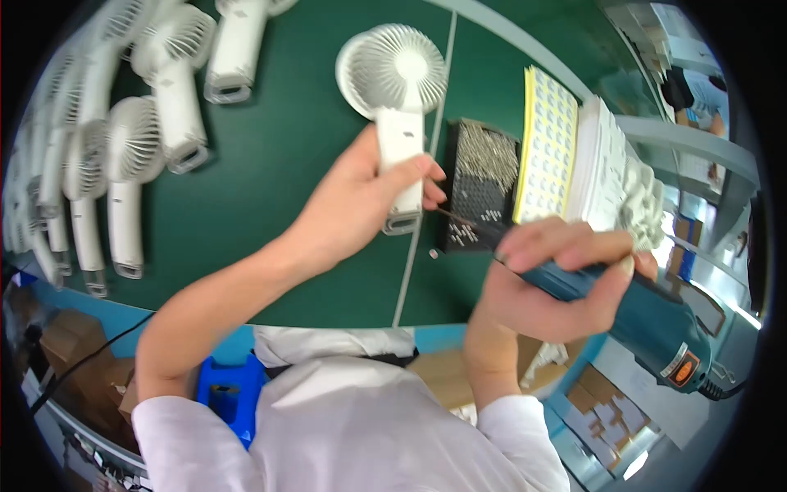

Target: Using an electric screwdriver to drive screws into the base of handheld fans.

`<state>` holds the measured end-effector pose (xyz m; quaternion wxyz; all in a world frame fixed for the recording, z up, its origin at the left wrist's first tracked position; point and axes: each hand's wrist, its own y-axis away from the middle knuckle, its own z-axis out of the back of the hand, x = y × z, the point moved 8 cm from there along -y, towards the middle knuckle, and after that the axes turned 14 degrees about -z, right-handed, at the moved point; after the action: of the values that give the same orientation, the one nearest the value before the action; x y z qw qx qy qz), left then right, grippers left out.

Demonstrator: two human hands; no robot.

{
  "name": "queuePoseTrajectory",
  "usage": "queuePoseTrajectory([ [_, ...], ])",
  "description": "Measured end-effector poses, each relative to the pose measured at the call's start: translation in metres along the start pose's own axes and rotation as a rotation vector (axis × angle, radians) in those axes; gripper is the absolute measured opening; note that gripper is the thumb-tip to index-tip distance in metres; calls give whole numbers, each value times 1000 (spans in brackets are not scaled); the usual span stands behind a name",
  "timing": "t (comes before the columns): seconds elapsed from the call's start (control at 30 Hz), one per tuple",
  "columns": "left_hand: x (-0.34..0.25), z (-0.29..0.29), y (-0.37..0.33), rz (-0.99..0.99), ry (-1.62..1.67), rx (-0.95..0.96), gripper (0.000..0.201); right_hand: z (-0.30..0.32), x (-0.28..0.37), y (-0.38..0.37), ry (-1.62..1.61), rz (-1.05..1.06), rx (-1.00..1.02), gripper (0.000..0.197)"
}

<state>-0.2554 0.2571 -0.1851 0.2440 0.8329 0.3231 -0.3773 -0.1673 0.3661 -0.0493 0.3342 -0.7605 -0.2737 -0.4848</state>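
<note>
My left hand (361, 189) is closed around the handle of a white handheld fan (400, 135), whose round caged head points away from me over the green table. My right hand (566, 279) grips a teal electric screwdriver (656, 324), held slanting with its cord at the lower right. The thin bit reaches left past the near part of a black screw tray (485, 176), near the base of the fan handle. Whether the bit carries a screw is too small to tell. A tiny light-coloured piece (434, 254) lies on the table below the tray.
Several more white fans (131, 180) lie along the left side of the table (262, 189). Right of the tray are a yellow-edged sticker sheet (548, 131), a white stack (598, 164) and white moulded parts (643, 201). A blue stool (234, 398) and cardboard boxes (78, 353) stand below.
</note>
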Motion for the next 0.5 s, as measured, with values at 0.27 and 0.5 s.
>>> queuePoseTrajectory([
  [0.27, -98, 42, -34, -356, -979, -178, 54, 43, 22, -25, 47, 154, -175, 18],
  [0.5, -179, -24, -31, -984, -2033, -311, 43, 86, 31, -37, 26, 203, -337, 19],
])
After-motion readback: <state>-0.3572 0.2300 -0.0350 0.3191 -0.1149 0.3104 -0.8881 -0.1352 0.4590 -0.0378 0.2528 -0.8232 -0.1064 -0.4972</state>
